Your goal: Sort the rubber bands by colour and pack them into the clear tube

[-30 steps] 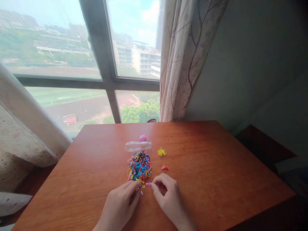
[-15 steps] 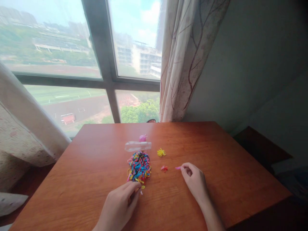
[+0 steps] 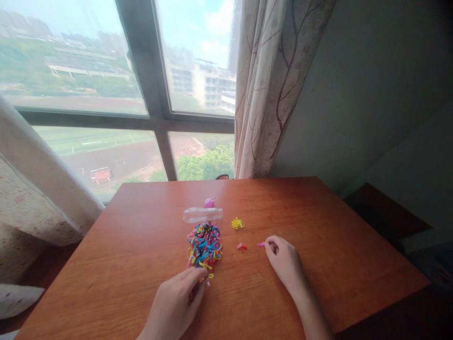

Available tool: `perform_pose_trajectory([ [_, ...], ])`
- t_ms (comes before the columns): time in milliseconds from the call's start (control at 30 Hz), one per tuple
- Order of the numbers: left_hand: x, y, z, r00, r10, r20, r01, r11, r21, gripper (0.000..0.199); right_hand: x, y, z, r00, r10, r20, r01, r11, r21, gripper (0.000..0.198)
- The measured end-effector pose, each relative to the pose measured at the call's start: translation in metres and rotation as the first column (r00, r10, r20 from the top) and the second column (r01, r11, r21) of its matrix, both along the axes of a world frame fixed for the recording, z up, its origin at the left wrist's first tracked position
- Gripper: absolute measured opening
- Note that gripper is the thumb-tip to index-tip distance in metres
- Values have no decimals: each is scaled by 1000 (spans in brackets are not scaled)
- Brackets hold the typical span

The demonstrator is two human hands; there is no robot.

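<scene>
A heap of small multicoloured rubber bands (image 3: 205, 243) lies on the wooden table. At its near edge, my left hand (image 3: 177, 300) has thumb and index finger pinched together. A yellow rubber band (image 3: 211, 276) and a pale one (image 3: 208, 284) poke out at those fingertips; how they are gripped is partly hidden. To the right, my right hand (image 3: 286, 262) pinches one end of a pink-purple rubber band (image 3: 261, 244), just above or on the tabletop. Between heap and right hand sits a little cluster of red and pinkish bands (image 3: 242, 247), with a yellow cluster (image 3: 238, 223) behind it.
A clear plastic bottle-like container (image 3: 203, 215) lies on its side behind the heap, with a pink-purple object (image 3: 210, 202) just beyond it. The table (image 3: 106, 264) reaches up to a window with curtains (image 3: 262, 94) on both sides.
My right hand has shifted very slightly up and left, with the pink-purple band at its fingertips. The left hand stays nearly still at the heap's edge.
</scene>
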State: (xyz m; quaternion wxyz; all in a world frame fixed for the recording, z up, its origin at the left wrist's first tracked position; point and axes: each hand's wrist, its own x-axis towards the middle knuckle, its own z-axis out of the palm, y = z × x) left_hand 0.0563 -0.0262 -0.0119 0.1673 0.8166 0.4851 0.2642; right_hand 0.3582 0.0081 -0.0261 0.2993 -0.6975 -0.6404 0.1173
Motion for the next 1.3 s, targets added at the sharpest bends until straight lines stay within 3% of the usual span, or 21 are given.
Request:
perform_pose_trajectory([
  [333, 3, 6, 3, 1000, -12, 1, 12, 999, 33, 17, -8, -4, 7, 997, -47, -66, 47, 999, 2, 20],
  [433, 14, 19, 20, 998, -18, -53, 21, 998, 57, 19, -31, -11, 11, 991, 16, -130, -16, 1000, 1, 19],
  [567, 44, 49, 54, 964, -46, -262, 58, 998, 37, 24, -73, -27, 11, 966, 165, -198, -166, 986, 10, 19],
  [700, 73, 84, 72, 918, -63, -391, 76, 997, 20, 25, -97, -41, 7, 971, 194, -136, -192, 981, 35, 17],
  [967, 99, 127, 55, 850, -144, -506, 121, 990, -78, 15, -97, -45, 1, 971, 205, -125, -194, 977, 92, 17],
  [1100, 101, 128, 51, 846, -142, -514, 98, 989, -113, 21, -98, -45, -1, 970, 208, -127, -202, 978, 61, 17],
  [1300, 89, 115, 61, 896, -73, -437, 51, 997, -63, 17, -97, -45, -2, 966, 214, -143, -210, 977, 41, 18],
])
